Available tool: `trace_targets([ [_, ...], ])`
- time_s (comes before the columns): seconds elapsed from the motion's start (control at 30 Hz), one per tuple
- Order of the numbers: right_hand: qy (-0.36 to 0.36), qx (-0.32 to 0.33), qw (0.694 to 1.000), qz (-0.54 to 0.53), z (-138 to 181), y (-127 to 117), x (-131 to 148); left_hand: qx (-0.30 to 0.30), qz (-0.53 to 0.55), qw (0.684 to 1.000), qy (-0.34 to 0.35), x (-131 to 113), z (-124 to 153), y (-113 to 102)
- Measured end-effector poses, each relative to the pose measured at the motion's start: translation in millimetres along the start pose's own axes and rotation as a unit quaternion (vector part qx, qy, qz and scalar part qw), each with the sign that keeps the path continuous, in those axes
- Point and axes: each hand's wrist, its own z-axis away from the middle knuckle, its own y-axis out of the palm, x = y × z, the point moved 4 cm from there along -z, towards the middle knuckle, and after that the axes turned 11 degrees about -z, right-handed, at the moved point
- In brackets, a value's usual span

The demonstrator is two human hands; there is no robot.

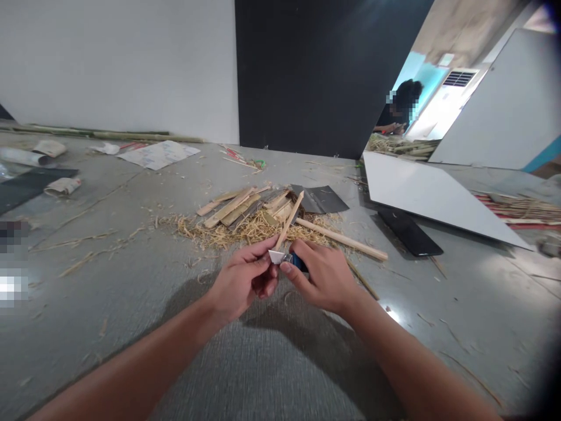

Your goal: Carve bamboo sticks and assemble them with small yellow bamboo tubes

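My left hand (243,279) is closed in a pinch on a thin bamboo stick (290,218) that slants up and away to the right. My right hand (322,275) grips a knife with a blue handle (299,262); its short pale blade (277,256) rests against the lower end of the stick, right by my left fingertips. Both hands meet just above the grey floor. Behind them lies a heap of bamboo shavings (245,231) and several split bamboo strips (232,206).
A long bamboo stick (342,238) lies right of the heap, with a dark folder (322,199) behind. A black phone (409,233) and a white board (433,196) sit at right. Papers (158,154) and rolled sheets lie at left. Another person (401,108) sits far back.
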Motion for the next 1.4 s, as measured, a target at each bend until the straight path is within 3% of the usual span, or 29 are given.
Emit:
trace_targets([
  [0.37,0.01,0.001,1.0,0.015,-0.5,0.8,-4.1,0.003,-0.019,1.0,0.018,-2.3,1.4,-0.5],
  [0.67,0.02,-0.036,0.998,0.04,0.3,1.4,-2.7,0.026,-0.013,0.999,0.031,-4.1,-0.2,-0.2],
  [0.93,0.102,-0.098,0.989,0.047,-4.3,-19.2,-37.7,0.038,-0.061,0.997,0.023,2.2,2.5,4.2],
  [1.17,0.024,0.006,0.999,0.033,-0.9,4.8,-8.7,-0.015,-0.059,0.997,0.04,-1.1,-0.5,-1.9],
  [1.4,0.044,-0.025,0.997,0.051,-2.7,-0.8,-15.3,0.003,-0.058,0.997,0.045,-1.6,0.3,-0.4],
])
